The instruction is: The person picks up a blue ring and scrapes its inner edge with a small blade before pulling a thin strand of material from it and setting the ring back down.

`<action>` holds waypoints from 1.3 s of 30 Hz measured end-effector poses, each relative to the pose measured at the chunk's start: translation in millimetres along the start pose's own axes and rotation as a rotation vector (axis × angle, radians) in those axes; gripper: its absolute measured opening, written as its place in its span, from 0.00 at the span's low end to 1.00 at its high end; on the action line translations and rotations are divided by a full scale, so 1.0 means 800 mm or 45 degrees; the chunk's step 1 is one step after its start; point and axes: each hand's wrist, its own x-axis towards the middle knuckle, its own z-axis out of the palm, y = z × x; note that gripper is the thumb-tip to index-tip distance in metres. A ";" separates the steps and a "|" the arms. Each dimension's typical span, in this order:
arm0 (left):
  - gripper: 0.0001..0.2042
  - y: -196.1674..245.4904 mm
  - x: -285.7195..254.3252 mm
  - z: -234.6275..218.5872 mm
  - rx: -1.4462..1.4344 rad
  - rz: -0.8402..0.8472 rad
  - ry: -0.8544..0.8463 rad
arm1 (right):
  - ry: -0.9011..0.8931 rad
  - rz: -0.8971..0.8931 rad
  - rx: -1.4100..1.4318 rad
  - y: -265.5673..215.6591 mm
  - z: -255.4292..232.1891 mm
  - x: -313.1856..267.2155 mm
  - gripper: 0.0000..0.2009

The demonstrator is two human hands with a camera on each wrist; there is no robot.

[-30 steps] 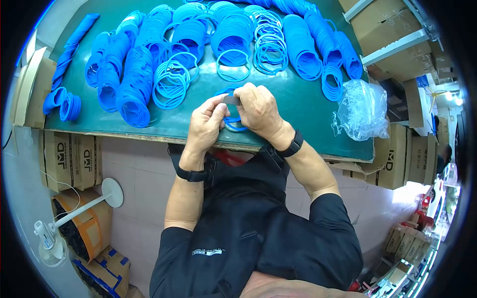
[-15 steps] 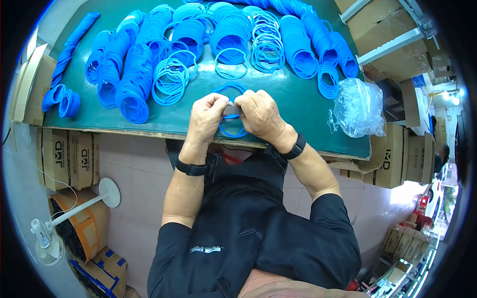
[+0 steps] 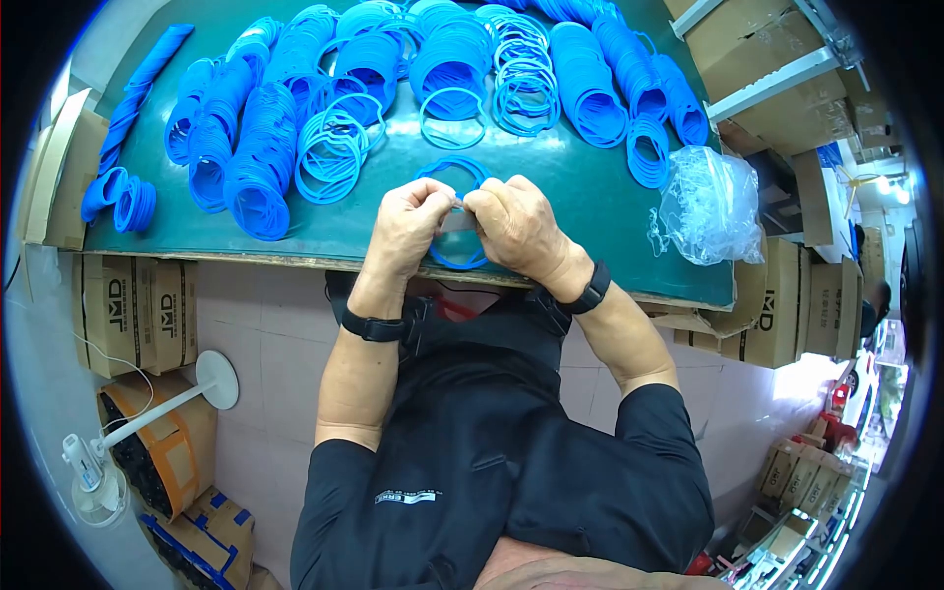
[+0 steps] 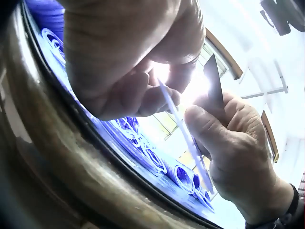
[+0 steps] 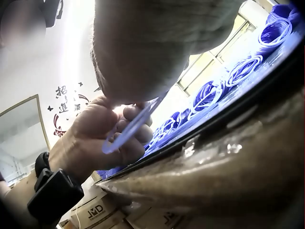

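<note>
Close over the table's front edge, both hands meet at a thin blue ring [image 4: 183,126]. My left hand [image 3: 405,226] pinches the ring between thumb and curled fingers; its band stands edge-on in the right wrist view. My right hand [image 3: 519,226] grips a flat grey blade [image 4: 215,90] between thumb and fingers, beside the ring's band. Seen from the head, the blade lies in the gap between the hands, and blue loops [image 3: 452,162] show above and below them. The right fingertips are partly hidden behind the hand.
Long stacks of blue rings [image 3: 258,162] line the back of the green table [image 3: 551,216]. Loose rings [image 3: 339,162] lie nearer the middle. A clear plastic bag [image 3: 708,206] sits at the right. Cardboard boxes [image 3: 133,310] flank the table, and a white stand [image 3: 157,413] is at lower left.
The blade has turned from dark and raised to a pale, flatter look between the hands. Both hands have shifted slightly down from the earliest frame, and the blue loops beneath show more fully.
</note>
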 end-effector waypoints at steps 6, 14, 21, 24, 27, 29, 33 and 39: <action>0.08 0.004 -0.006 -0.001 -0.017 0.047 0.152 | -0.106 -0.033 0.015 -0.005 -0.009 -0.005 0.05; 0.08 0.006 0.005 -0.037 -0.159 0.271 0.467 | -0.221 0.066 0.200 -0.011 -0.060 -0.045 0.14; 0.10 -0.003 0.008 -0.031 -0.230 0.239 0.503 | -0.162 0.393 0.321 -0.011 -0.114 -0.097 0.18; 0.10 -0.005 0.010 -0.022 -0.220 0.206 0.514 | -0.147 0.450 0.306 -0.021 -0.123 -0.107 0.18; 0.10 -0.007 0.012 -0.017 -0.222 0.195 0.512 | -0.173 0.394 0.298 -0.032 -0.126 -0.114 0.18; 0.10 -0.011 0.012 -0.014 -0.222 0.215 0.503 | -0.146 0.442 0.321 -0.035 -0.133 -0.116 0.18; 0.10 -0.015 0.008 -0.007 -0.043 0.267 0.524 | -0.078 0.623 0.281 -0.029 -0.154 -0.124 0.15; 0.09 -0.018 0.010 -0.030 0.122 0.293 0.450 | 0.133 1.055 -0.225 0.010 -0.228 -0.150 0.05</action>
